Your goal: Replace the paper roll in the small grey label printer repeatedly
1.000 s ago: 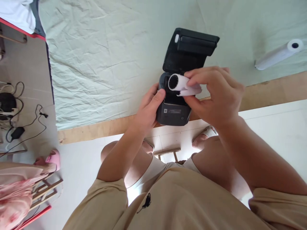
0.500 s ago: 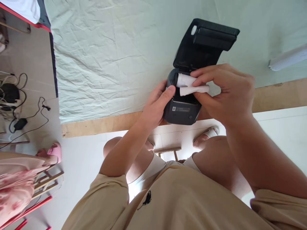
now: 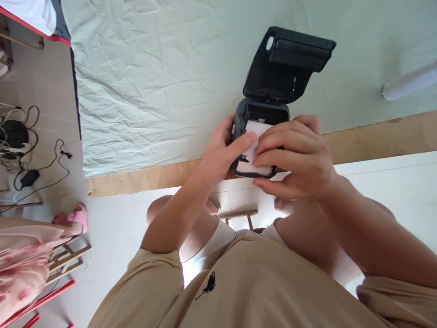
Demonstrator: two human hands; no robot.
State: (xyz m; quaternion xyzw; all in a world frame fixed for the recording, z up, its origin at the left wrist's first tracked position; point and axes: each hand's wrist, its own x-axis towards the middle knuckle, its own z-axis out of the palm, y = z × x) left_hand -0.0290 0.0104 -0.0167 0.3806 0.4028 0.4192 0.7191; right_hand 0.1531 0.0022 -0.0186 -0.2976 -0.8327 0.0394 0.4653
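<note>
A small black device (image 3: 239,117), its lid (image 3: 290,59) raised and tipped back, sits at the table's near edge. My left hand (image 3: 223,150) grips its left side, the thumb lying over the white paper. White paper (image 3: 254,128) lies in the open compartment and extends down over the device's front. My right hand (image 3: 297,155) is on the right side of the device, fingertips pressed on the paper; its fingers are bent and slightly apart. The palm side of that hand is hidden.
A pale green cloth (image 3: 153,82) covers the table, whose wooden edge (image 3: 143,177) shows in front. At the right lies a white roll (image 3: 409,84). Cables and a black adapter (image 3: 30,178) are on the floor at left, near another person's pink shoe (image 3: 79,217).
My right hand has moved down from the compartment, and the paper's loose end now lies over the device's front. The device has shifted slightly left. My left hand still holds it.
</note>
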